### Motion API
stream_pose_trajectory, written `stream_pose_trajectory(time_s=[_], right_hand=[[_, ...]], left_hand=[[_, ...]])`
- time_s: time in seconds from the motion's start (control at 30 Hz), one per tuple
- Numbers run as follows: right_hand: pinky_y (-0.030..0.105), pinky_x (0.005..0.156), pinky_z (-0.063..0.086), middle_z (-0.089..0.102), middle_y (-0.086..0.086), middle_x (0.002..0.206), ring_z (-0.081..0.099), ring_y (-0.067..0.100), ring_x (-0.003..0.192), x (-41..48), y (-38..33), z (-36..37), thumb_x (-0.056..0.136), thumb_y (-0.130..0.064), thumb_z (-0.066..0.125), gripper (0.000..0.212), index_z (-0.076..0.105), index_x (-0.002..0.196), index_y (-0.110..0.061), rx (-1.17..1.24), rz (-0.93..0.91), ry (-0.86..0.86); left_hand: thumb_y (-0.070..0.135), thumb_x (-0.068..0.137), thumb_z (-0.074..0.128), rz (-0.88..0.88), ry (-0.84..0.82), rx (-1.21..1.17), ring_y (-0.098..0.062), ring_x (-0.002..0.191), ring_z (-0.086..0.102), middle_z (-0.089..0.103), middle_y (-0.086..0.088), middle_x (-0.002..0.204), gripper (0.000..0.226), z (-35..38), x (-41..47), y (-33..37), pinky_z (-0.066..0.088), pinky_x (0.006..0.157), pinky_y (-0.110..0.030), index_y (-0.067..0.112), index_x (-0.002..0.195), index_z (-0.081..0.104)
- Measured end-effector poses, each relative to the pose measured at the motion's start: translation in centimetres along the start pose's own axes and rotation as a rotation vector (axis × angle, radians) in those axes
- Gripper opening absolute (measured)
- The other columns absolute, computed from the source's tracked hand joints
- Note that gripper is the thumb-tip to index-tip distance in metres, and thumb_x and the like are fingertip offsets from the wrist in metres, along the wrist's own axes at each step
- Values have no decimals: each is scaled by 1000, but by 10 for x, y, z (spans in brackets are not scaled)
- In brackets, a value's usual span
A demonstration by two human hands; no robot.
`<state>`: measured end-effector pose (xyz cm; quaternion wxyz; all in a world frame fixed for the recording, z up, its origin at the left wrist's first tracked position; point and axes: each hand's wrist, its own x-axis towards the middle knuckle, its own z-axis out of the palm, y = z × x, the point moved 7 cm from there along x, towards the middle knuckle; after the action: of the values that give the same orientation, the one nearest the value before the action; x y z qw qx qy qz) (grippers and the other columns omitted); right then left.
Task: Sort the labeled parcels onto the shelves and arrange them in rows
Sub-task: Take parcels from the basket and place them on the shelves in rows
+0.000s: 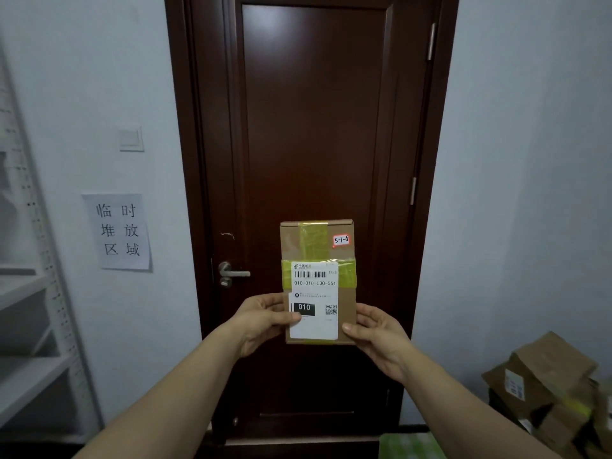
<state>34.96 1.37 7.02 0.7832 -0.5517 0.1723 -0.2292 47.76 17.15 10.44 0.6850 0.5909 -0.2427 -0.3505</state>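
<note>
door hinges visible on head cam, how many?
2. Both are on the door's right edge: the top hinge near the upper corner, the mid hinge about halfway down. Another may be hidden lower down.

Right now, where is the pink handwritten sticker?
Head view, centre: the pink sticker sits at the upper right of the parcel, above the white shipping label.

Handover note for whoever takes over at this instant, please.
Left hand grips the lower left edge of the taped brown cardboard parcel; right hand grips its lower right edge.
Parcel upright before the dark wooden door, its pink tag seemingly 5-1-6.
White metal shelving at left; heap of brown parcels at lower right.
Done: parcel picked up.
Left: shelve it, then the heap.
</note>
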Motion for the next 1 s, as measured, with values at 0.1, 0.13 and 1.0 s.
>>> stream_pose_trajectory(time_s=[0.1,0.13,1.0], right_hand=[[28,72,58,64,18,118,65,27,102,0,0,14,73,16,67,58,51,126,-4,-48,-13,-52],[29,74,58,65,17,115,66,26,101,0,-1,20,72,15,69,60,51,125,-7,-86,-23,-75],[34,85,55,72,8,105,68,22,99,-113,186,340,71,1,77,48,61,115,-11,-328,271,-870]], left_hand=[[-13,78,66,8,18,8,-21,92,71,73,-11,101,36,-13,-11,5,59,69,-28,3,110,63],[-14,78,65,14,25,10,-20,90,71,73,-11,101,36,-19,-15,7,59,68,-27,3,110,63],[8,79,74,34,913,-67,-22,84,72,75,-4,96,29,-242,-356,-55,57,70,-41,23,102,67]])
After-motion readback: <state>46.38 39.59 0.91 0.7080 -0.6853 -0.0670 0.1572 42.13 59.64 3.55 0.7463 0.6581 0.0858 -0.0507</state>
